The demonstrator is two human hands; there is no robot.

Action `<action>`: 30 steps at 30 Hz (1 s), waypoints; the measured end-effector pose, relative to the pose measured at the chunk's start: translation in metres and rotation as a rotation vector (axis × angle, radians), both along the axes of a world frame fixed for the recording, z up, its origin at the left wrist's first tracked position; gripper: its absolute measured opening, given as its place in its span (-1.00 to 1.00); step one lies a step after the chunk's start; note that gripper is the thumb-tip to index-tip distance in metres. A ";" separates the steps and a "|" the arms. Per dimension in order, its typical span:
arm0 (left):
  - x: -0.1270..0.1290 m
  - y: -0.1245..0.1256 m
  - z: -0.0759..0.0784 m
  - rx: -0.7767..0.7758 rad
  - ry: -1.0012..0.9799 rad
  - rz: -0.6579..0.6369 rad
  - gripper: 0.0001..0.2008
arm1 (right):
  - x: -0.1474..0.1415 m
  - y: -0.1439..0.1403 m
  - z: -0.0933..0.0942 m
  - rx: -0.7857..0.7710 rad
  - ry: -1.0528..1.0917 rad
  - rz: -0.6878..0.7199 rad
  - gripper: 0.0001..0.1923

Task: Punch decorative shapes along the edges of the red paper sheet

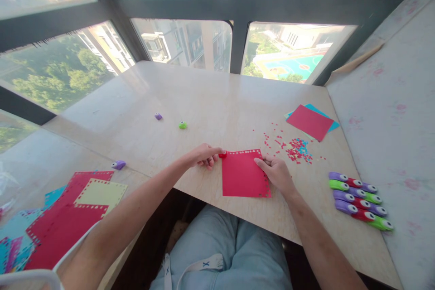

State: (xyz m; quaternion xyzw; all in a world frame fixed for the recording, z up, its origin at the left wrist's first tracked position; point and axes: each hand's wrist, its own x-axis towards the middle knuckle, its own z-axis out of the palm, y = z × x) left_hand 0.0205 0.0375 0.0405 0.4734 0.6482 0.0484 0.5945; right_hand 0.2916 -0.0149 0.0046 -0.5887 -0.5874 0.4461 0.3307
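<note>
A red sheet of paper (243,174) lies near the table's front edge, with punched holes along its top and right edges. At its top left corner sits a small red craft punch (223,154). My left hand (206,155) is closed on that punch, one finger pressing its top and the others curled beneath. On the sheet's right side, my right hand (276,170) pinches the paper between thumb and fingers. Small red, blue and pale punched-out pieces (299,150) lie scattered just beyond my right hand.
Red and blue sheets (310,122) are stacked at the back right. Rows of purple, green and red punches (358,199) stand at right. Purple (158,116), green (182,125) and another purple punch (118,164) lie leftward. Punched sheets (78,204) overlap at left. Windows border the table's back.
</note>
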 end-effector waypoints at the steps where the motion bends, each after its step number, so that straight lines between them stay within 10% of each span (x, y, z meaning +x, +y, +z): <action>1: 0.000 0.000 0.000 0.001 0.000 0.002 -0.57 | 0.000 0.000 0.001 0.000 -0.001 0.000 -0.58; 30: 0.010 0.002 0.004 -0.014 -0.131 0.272 -0.73 | -0.006 0.000 0.010 0.035 -0.064 -0.017 -0.59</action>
